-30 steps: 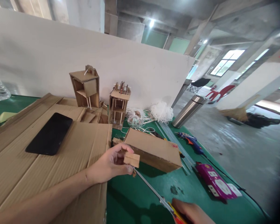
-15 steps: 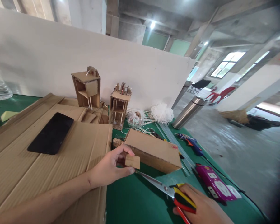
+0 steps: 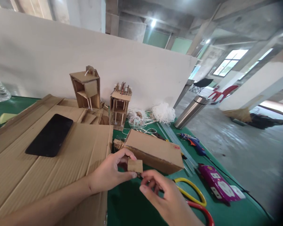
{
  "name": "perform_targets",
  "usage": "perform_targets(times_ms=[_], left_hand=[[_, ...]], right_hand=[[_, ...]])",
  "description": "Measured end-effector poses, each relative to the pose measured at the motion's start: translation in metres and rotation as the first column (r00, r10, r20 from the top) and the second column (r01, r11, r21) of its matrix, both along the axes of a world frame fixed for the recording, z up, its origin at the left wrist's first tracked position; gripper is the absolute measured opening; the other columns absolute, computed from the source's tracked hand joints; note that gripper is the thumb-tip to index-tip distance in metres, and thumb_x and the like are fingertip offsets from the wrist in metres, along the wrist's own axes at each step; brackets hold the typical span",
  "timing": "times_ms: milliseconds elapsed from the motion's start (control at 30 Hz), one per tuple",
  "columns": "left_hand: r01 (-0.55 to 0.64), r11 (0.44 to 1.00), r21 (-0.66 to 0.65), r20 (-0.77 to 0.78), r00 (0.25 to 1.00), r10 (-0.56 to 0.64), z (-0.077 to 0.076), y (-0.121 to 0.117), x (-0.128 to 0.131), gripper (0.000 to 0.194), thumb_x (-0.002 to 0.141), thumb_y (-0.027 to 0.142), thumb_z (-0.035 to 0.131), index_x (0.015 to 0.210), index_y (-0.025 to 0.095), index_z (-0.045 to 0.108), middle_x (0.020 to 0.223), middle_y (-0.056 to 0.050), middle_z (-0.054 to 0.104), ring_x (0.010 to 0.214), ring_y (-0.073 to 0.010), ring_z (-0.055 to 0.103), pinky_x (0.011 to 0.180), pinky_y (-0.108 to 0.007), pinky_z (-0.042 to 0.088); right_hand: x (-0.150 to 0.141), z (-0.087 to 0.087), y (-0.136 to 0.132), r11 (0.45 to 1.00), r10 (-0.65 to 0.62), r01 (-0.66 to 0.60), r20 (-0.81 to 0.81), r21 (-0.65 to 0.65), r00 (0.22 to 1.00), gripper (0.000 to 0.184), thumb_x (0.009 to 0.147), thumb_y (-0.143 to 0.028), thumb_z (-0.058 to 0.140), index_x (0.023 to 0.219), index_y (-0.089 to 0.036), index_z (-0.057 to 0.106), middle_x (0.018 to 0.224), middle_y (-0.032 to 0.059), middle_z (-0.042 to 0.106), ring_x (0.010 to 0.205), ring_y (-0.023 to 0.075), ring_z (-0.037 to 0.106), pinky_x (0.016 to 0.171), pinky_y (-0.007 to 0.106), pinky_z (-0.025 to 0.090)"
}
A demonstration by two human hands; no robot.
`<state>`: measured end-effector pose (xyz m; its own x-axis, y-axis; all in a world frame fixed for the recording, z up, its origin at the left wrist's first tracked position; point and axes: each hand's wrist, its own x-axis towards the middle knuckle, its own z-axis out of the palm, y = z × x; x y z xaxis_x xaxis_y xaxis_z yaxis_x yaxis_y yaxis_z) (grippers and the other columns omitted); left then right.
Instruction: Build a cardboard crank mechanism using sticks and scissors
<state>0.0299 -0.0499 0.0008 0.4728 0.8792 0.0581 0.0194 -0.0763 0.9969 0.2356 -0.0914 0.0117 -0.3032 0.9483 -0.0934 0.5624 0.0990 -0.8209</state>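
My left hand (image 3: 115,171) pinches a small cardboard piece (image 3: 135,165) between thumb and fingers, above the strip of green tabletop. Close to the piece's right edge is my right hand (image 3: 163,194), its fingers bent and its thumb apart from the index finger. The index fingertip reaches the piece's lower corner, where a small dark spot shows; whether it touches I cannot tell. Partly hidden under my right hand, scissors lie on the table with their yellow handle loop (image 3: 198,188) and red handle loop (image 3: 204,208) showing. Behind the hands lies a long cardboard box (image 3: 155,150).
Large cardboard sheets (image 3: 85,141) cover the left side, with a black phone (image 3: 49,135) on top. Two cardboard models (image 3: 86,89) stand by the white partition. To the right are a steel flask (image 3: 192,111), a blue glue gun (image 3: 193,144) and a purple power strip (image 3: 218,183).
My right hand has let go of the scissors, which now lie on the table. It has moved left and up to the cardboard piece. My left hand still holds the piece.
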Motion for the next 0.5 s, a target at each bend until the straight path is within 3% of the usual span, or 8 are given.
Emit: perform_targets(times_ms=[133, 267, 367, 500], left_hand=[[-0.018, 1.0, 0.008, 0.024, 1.0, 0.018, 0.0, 0.0, 0.0, 0.029, 0.078, 0.02, 0.072, 0.099, 0.02, 0.051, 0.088, 0.001, 0.064, 0.085, -0.0167, 0.065, 0.076, -0.029, 0.051], [-0.056, 0.998, 0.011, 0.024, 0.998, 0.055, -0.001, 0.0, 0.001, 0.031, 0.077, 0.02, 0.072, 0.099, 0.021, 0.05, 0.086, 0.002, 0.062, 0.081, -0.0164, 0.065, 0.071, -0.028, 0.052], [-0.077, 0.995, 0.062, -0.023, 0.997, 0.079, -0.002, -0.001, 0.0, 0.029, 0.078, 0.02, 0.071, 0.099, 0.022, 0.05, 0.091, 0.001, 0.065, 0.086, -0.0173, 0.066, 0.073, -0.028, 0.052], [-0.067, 0.987, 0.149, -0.172, 0.981, 0.093, -0.002, -0.002, 0.0, 0.026, 0.08, 0.023, 0.07, 0.1, 0.023, 0.053, 0.094, 0.0, 0.069, 0.093, -0.0195, 0.069, 0.076, -0.028, 0.052]], right_hand=[[-0.019, -0.003, 0.012, 0.998, -0.03, 0.019, -0.19, -0.062, 0.981, 0.025, 0.087, -0.042, 0.055, 0.081, -0.018, 0.058, 0.071, 0.0014, 0.06, 0.064, 0.015, 0.055, 0.06, 0.024, 0.047], [-0.016, -0.002, 0.011, 0.999, 0.0, -0.006, -0.168, -0.034, 0.986, 0.029, 0.09, -0.042, 0.051, 0.077, -0.018, 0.058, 0.065, 0.0003, 0.056, 0.061, 0.0145, 0.054, 0.057, 0.023, 0.045], [-0.01, -0.002, 0.005, 0.988, 0.043, -0.029, -0.086, 0.154, 0.995, 0.025, 0.093, -0.036, 0.05, 0.079, -0.019, 0.06, 0.069, 0.002, 0.061, 0.063, 0.0149, 0.056, 0.057, 0.023, 0.047], [-0.007, -0.004, 0.004, 0.891, 0.057, -0.053, 0.005, 0.45, 0.998, 0.012, 0.094, -0.025, 0.05, 0.09, -0.02, 0.061, 0.08, 0.0047, 0.065, 0.064, 0.0149, 0.06, 0.057, 0.023, 0.049]])
